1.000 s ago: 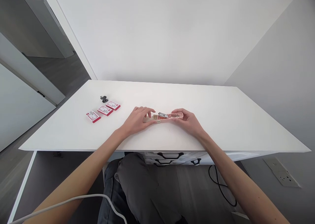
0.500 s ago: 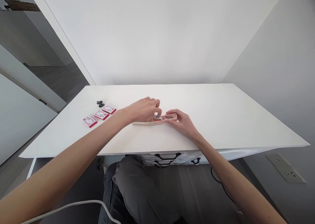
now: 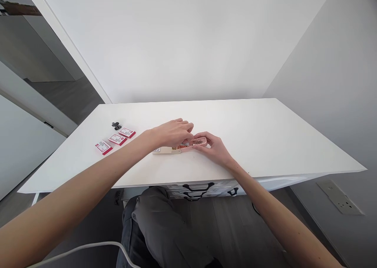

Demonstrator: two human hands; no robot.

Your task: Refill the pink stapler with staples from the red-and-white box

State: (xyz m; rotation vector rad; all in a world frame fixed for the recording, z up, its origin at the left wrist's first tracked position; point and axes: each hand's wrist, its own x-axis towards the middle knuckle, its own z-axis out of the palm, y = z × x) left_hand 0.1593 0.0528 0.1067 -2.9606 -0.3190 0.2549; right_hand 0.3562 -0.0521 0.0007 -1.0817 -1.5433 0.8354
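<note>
A small pink case (image 3: 191,146) lies on the white desk with its cream lid (image 3: 166,150) folded open to the left. Small metal pieces (image 3: 197,142) fill its right part, too tiny to name. My right hand (image 3: 214,149) grips the case's right end, thumb in front and fingers behind. Over the middle of the case is my left hand (image 3: 176,132), its fingers bent down and pressed together inside. Whatever those fingertips pinch is hidden. A bit of silvery metal and some orange-brown pieces show just under them.
Three red-and-white small boxes (image 3: 118,139) lie in a slanted row at the left of the desk (image 3: 250,130). Behind them sits a small black object (image 3: 116,125). Drawers with black handles (image 3: 198,187) are under the front edge. A white cable (image 3: 88,244) crosses below my left arm.
My left fingertips have lowered into the case, covering much of the silvery pieces seen before. More of the lid and its label shows now. The view has shifted slightly.
</note>
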